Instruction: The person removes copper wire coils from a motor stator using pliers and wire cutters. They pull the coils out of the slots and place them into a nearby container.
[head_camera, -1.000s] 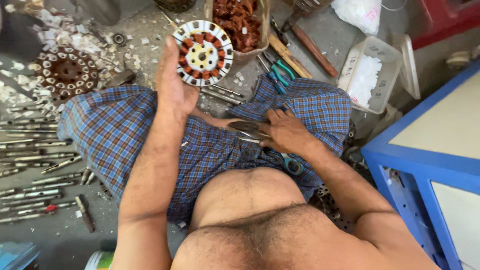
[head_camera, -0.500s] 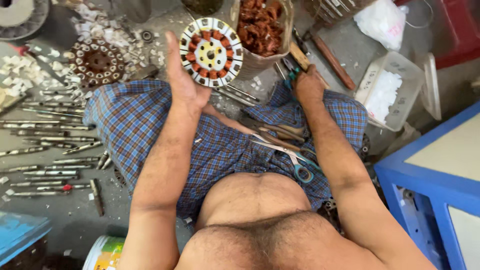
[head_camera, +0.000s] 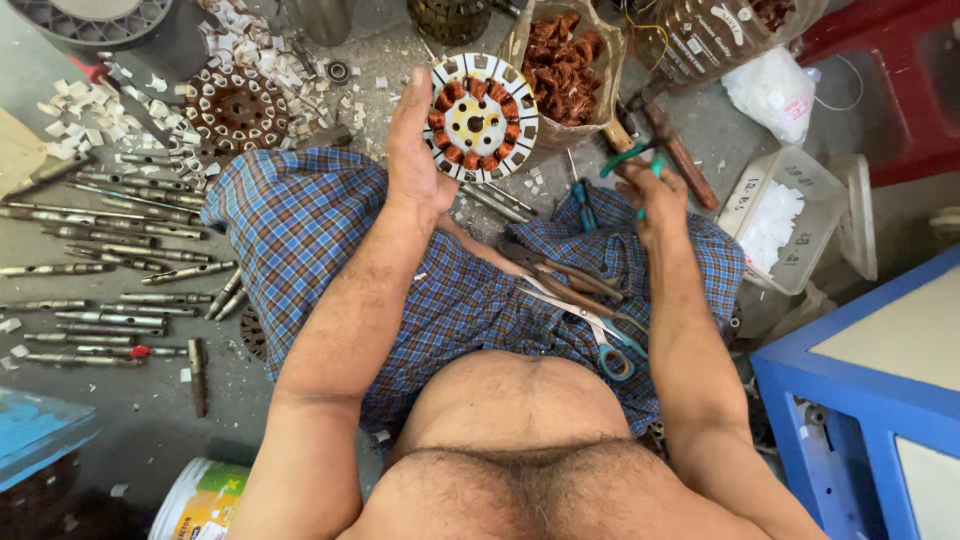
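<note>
Grey concrete floor (head_camera: 120, 400) spreads under a seated person in a blue checked cloth (head_camera: 300, 220), and it is littered with white paper scraps (head_camera: 90, 100).

Two stators show. One stator (head_camera: 481, 118), round, white-faced with copper windings around a yellow centre, is held up in the left hand (head_camera: 415, 150). The second, a bare brown stator core (head_camera: 237, 108), lies on the floor to the left, well apart from both hands. A row of metal shafts (head_camera: 100, 250), too many to count surely, lies along the floor at the left.

One sack of copper wire (head_camera: 563, 70) stands just beyond the held stator. One clear tub (head_camera: 790, 215) holds white slips at the right. One pair of scissors (head_camera: 590, 325) rests on the lap, with another pair of dark pliers (head_camera: 560, 275) just beside it. A hammer (head_camera: 670, 140) lies on the floor near the right hand.

The left hand is open wide, fingers straight, its thumb and palm pressed to the stator's left rim; the stator stands upright, its face towards the camera, just right of the palm. The right hand (head_camera: 650, 200) is closed around green-handled pliers (head_camera: 630, 160), lifted above the right thigh, well to the right of the stator and not touching it.
</note>
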